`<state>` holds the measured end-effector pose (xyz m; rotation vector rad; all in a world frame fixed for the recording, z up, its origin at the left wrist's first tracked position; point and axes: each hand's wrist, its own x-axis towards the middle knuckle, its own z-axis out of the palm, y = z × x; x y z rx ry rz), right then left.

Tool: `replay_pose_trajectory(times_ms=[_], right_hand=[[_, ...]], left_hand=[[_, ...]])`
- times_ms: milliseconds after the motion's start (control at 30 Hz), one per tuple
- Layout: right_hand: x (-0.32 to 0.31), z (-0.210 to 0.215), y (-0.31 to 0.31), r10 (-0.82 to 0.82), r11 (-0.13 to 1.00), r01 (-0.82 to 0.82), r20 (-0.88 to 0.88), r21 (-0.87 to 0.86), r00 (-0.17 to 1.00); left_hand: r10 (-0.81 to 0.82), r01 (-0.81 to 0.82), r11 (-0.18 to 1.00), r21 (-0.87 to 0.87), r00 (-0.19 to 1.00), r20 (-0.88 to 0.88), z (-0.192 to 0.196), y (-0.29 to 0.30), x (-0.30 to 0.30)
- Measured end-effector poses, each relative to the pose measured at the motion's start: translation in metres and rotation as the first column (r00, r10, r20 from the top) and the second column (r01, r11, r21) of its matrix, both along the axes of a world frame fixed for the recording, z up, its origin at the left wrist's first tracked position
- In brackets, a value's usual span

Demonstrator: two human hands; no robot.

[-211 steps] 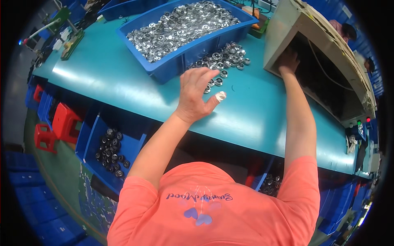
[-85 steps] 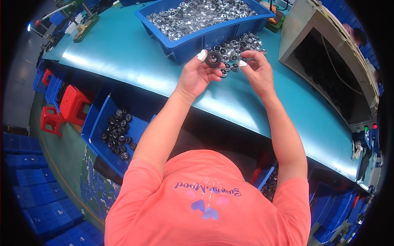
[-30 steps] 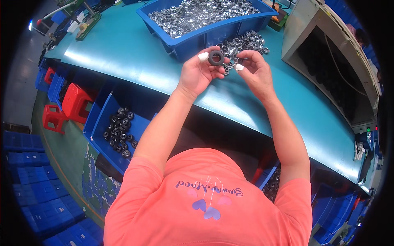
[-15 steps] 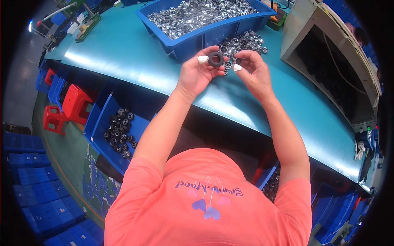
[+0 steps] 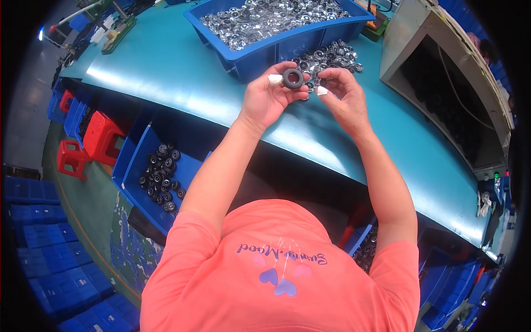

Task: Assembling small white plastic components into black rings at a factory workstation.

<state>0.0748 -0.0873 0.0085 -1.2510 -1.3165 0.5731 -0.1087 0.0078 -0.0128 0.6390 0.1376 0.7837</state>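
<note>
My left hand [image 5: 259,105] is closed, pinching a black rubber tyre [image 5: 286,81] between thumb and fingers, its open hole facing up toward me. Close by on the right, my right hand [image 5: 349,105] is also closed. Between its thumb and forefinger is a small round dark-and-shiny part [image 5: 323,82], partly hidden by the fingers. White wraps cover a digit on each hand. Both hands are over the table, just in front of a loose heap of shiny wheel hubs [image 5: 337,55]. The tyre and the small part are apart.
A blue bin [image 5: 238,57] full of shiny hubs stands behind my hands on the green tabletop [image 5: 188,94]. A box-like cabinet [image 5: 406,41] stands at right. Below left, another blue bin [image 5: 128,182] holds black wheels [image 5: 160,177]; red stools [image 5: 102,135] stand beyond.
The black tyre has turned slightly in my left hand and shows more of its face. Both hands stay in almost the same place.
</note>
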Motion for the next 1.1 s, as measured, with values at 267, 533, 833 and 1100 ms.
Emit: replay_pose_trajectory(times_ms=[267,533,833,1100], right_hand=[[0.000,-0.001,0.001,0.006,1.000,-0.006,-0.015,-0.005,1.000],[0.000,-0.001,0.000,0.005,1.000,-0.005,-0.013,-0.004,1.000],[0.000,-0.001,0.000,0.006,1.000,-0.006,-0.008,-0.005,1.000],[0.000,-0.001,0.000,0.004,1.000,-0.004,0.009,-0.006,1.000]], left_hand=[[0.024,-0.023,1.000,0.018,1.000,-0.021,0.000,-0.001,0.000],[-0.016,0.016,0.999,0.029,1.000,0.008,-0.005,0.003,-0.002],[-0.018,0.017,1.000,0.020,1.000,0.004,-0.004,0.002,-0.003],[-0.015,0.015,1.000,0.007,0.999,-0.043,-0.013,0.006,-0.004]])
